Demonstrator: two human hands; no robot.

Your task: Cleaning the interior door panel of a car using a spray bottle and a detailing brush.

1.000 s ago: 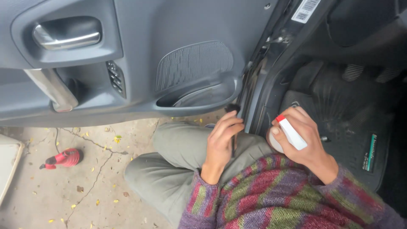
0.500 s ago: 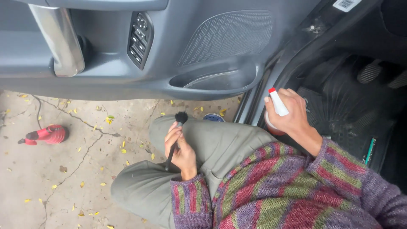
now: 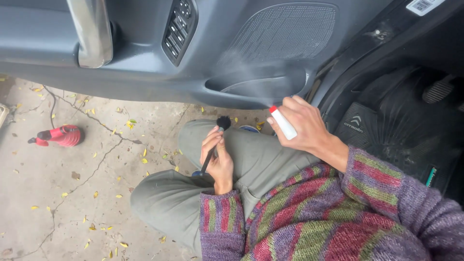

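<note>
Most of the white spray bottle with a red nozzle (image 3: 282, 123) is hidden inside the right hand (image 3: 303, 126), which is wrapped tightly around it so that only the top part and the nozzle show; the nozzle points up and left at the lower pocket of the grey plastic car door panel (image 3: 145, 72), and a faint mist hangs between the two. The left hand (image 3: 217, 157), lying on the knee of the olive trousers (image 3: 169, 203), pinches one thin black detailing brush with a dark bristle tuft (image 3: 223, 123); its handle runs under the fingers and its lower end is covered by the palm. Above the left hand the door panel carries one black window-switch block (image 3: 177, 24), one silver pull handle (image 3: 92, 29) cut off by the top edge, and one ribbed speaker grille (image 3: 285, 31). To the right of the right hand lies one black rubber floor mat (image 3: 411, 130), with a pedal (image 3: 439, 89) only partly visible. Far to the left of the left hand, one red bottle (image 3: 60, 136) lies on its side on the cracked concrete floor (image 3: 72, 193), among scattered yellow leaves. A small blue object just beyond the knee is too hidden to identify.
</note>
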